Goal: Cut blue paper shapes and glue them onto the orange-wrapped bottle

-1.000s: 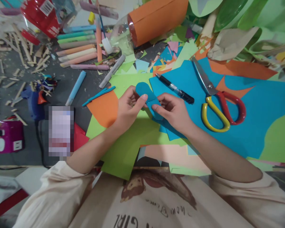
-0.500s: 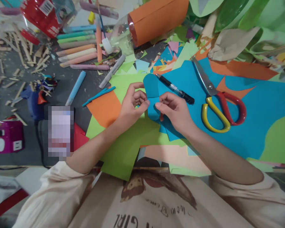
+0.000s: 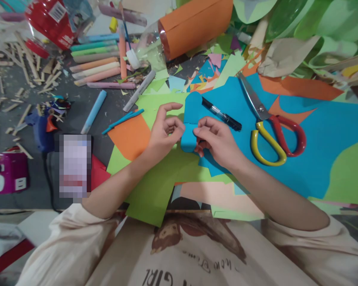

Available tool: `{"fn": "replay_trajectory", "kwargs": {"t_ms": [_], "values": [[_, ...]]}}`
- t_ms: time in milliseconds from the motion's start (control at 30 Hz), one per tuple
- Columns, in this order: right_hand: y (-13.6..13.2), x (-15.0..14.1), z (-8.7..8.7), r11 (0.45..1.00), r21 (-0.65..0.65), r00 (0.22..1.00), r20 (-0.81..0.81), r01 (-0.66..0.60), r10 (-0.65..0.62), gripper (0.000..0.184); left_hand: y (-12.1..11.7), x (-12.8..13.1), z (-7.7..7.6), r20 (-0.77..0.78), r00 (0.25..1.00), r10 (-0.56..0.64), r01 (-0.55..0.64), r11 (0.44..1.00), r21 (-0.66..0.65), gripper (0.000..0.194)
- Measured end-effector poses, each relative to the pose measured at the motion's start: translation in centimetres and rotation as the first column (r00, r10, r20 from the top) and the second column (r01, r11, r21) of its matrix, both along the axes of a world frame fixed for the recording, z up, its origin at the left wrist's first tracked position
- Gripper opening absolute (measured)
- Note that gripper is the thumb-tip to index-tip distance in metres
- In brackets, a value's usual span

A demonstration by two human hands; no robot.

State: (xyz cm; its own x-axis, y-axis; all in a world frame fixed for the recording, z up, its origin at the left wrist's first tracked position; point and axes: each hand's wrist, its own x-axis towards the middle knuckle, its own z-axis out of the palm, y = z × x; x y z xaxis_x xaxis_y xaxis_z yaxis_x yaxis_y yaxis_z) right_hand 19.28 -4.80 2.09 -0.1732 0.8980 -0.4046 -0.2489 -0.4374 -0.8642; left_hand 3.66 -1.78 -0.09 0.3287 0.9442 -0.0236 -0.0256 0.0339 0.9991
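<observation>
A small blue paper piece (image 3: 188, 137) with rounded ends is in my hands, creased across its middle. My left hand (image 3: 167, 127) pinches its left edge between thumb and curled fingers, with the index finger stretched out above. At the right edge, my right hand (image 3: 213, 135) grips the piece between thumb and bent fingers. Just beyond that hand, a black pen (image 3: 222, 114) lies on a large blue paper sheet (image 3: 304, 174). Scissors with one red and one yellow handle (image 3: 268, 123) rest farther right on the same sheet, blades pointing away from me.
Left of my hands lie an orange paper piece (image 3: 129, 137) and blue rolled strips (image 3: 123, 120). A blue glue gun (image 3: 41, 129), a phone-like blurred object (image 3: 75, 167) and a purple box (image 3: 7, 172) stand farther left. Markers (image 3: 97, 65) and an orange-wrapped bottle (image 3: 196, 26) lie behind.
The lower part of the blue paper piece has tilted and now catches more light, its crease showing more sharply. My hands stay at its two edges, and the view has shifted slightly.
</observation>
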Motion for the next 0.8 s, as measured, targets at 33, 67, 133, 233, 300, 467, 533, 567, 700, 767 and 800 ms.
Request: {"fn": "replay_trajectory", "kwargs": {"t_ms": [33, 67, 133, 233, 300, 467, 533, 567, 700, 767, 800], "values": [[-0.01, -0.02, -0.01, 1.0, 0.004, 1.0, 0.005, 0.006, -0.006, 0.032, 0.02, 0.03, 0.01, 0.003, 1.0, -0.008, 0.008, 1.0, -0.005, 0.04], [-0.02, -0.04, -0.02, 1.0, 0.008, 1.0, 0.008, 0.012, -0.012, 0.031, 0.04, 0.05, 0.03, 0.007, 1.0, -0.013, 0.013, 1.0, -0.007, 0.041], [-0.05, -0.09, -0.04, 1.0, 0.012, 1.0, 0.01, 0.024, -0.024, 0.031, 0.06, 0.09, 0.1, 0.012, 1.0, -0.013, 0.013, 1.0, -0.005, 0.042], [-0.09, -0.11, -0.05, 1.0, 0.009, 1.0, 0.007, 0.026, -0.026, 0.032, 0.06, 0.08, 0.21, 0.009, 1.0, -0.017, 0.017, 1.0, 0.006, 0.043], [-0.09, -0.09, -0.05, 1.0, 0.006, 1.0, 0.012, 0.017, -0.017, 0.032, 0.06, 0.04, 0.2, 0.0, 1.0, -0.02, 0.02, 1.0, 0.007, 0.042], [-0.07, 0.07, -0.08, 0.999, 0.026, 0.999, 0.033, -0.021, 0.02, 0.032, 0.03, -0.07, -0.01, -0.014, 1.0, -0.018, 0.018, 1.0, 0.001, 0.042], [-0.05, 0.12, -0.11, 0.999, 0.032, 0.999, 0.037, -0.03, 0.029, 0.03, 0.0, -0.08, -0.01, -0.012, 1.0, -0.024, 0.024, 1.0, 0.002, 0.042], [-0.05, 0.13, -0.13, 0.999, 0.033, 0.999, 0.039, -0.029, 0.028, 0.029, -0.02, -0.07, 0.02, -0.01, 1.0, -0.028, 0.028, 1.0, 0.0, 0.041], [-0.02, 0.11, -0.2, 0.999, 0.044, 0.999, 0.04, -0.021, 0.019, 0.031, -0.07, 0.01, 0.23, 0.016, 0.999, -0.045, 0.045, 0.999, -0.001, 0.041], [-0.03, 0.08, -0.23, 0.998, 0.056, 0.999, 0.035, -0.018, 0.016, 0.033, -0.06, 0.04, 0.3, 0.023, 0.999, -0.049, 0.049, 0.999, 0.008, 0.04], [-0.04, 0.07, -0.26, 0.998, 0.061, 0.999, 0.033, -0.019, 0.017, 0.033, -0.05, 0.04, 0.3, 0.021, 0.998, -0.051, 0.051, 0.999, 0.012, 0.039]]}}
